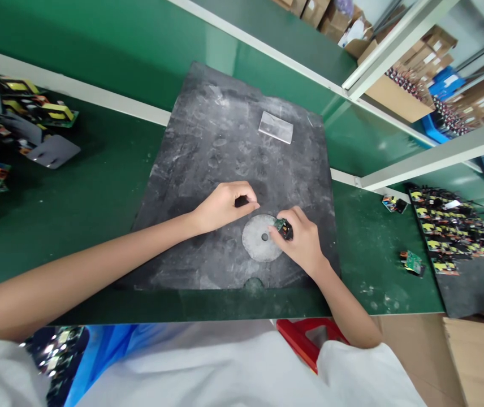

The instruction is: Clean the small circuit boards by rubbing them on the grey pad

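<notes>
My right hand grips a small green circuit board with dark and orange parts on it, over the right edge of a round grey disc. The disc has a hole in its middle and lies on a worn black mat. Just above and left of the disc is my left hand, thumb and forefinger pinched together in a ring. Whatever may be between those fingertips is too small to make out.
A silvery rectangular block lies on the mat's far part. Boards with grey plates are heaped at left. At right are two loose circuit boards and a dark tray with rows of boards. A white metal frame stands behind.
</notes>
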Demonstrator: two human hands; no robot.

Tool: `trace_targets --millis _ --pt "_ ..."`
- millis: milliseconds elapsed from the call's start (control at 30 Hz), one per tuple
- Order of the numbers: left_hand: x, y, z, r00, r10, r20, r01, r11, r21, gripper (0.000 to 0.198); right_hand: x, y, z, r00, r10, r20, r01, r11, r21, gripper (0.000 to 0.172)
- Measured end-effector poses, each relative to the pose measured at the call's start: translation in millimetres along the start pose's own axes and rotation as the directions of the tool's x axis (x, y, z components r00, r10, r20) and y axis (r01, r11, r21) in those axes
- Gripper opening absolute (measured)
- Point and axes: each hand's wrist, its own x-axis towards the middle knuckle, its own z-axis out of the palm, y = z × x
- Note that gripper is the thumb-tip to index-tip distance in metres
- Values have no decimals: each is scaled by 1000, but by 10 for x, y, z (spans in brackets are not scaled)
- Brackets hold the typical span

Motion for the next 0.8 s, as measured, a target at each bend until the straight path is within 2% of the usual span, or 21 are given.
trace_targets --millis 167,300,400,467,500,600,733,800 --pt "9 21 -10 1000 12 -15 -12 1000 23 16 8 18 17 1000 -6 -2 6 1000 -10 23" --pt "0 -1 -2 999 29 35 -32 997 63 17 20 14 -23 1000 -19 -5 19 1000 6 21" --pt "-30 -35 19 988 59 141 -90 969 228 12 -4 -91 -108 990 -137 -21 138 977 160 17" --pt "-53 -56 37 972 63 225 -135 937 323 17 -33 -187 -151 971 -235 -38 237 943 235 17" --pt "-63 -63 45 966 60 252 -148 926 348 20 -46 -224 -157 961 -275 -36 276 936 221 18" --pt "-73 -78 61 958 61 279 -169 909 381 25 -59 -243 -115 942 -335 3 335 941 39 22" --pt "-63 -86 66 956 79 284 -198 886 420 28 -35 -152 -31 971 -241 -8 238 964 -121 24" --pt "-62 -88 68 954 88 287 -209 881 424 31 -33 -139 -20 966 -258 7 256 956 -144 25"
